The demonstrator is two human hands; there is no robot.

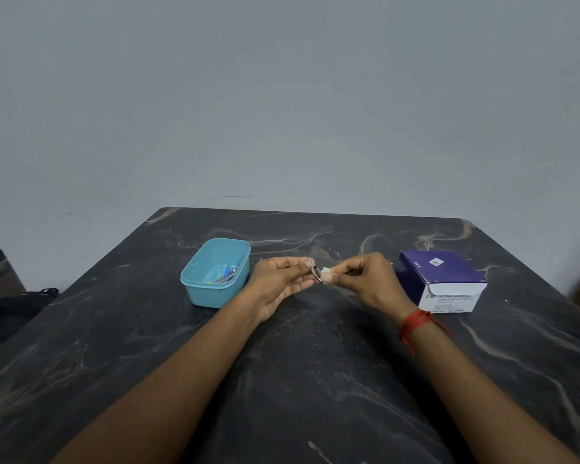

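Above the middle of the dark marble table (298, 380) my two hands meet. My left hand (280, 281) pinches a small thin metal tool (316, 274) between thumb and fingers. My right hand (369, 279), with a red thread round its wrist, pinches a small white folded pad (326, 274) that touches the tool's end. What kind of tool it is I cannot tell.
A light blue plastic tub (195, 279) holding a few small instruments stands left of my hands. A dark blue and white carton (441, 274) sits to the right. A grey wall rises behind the table. A dark bag (17, 304) lies on the floor at left.
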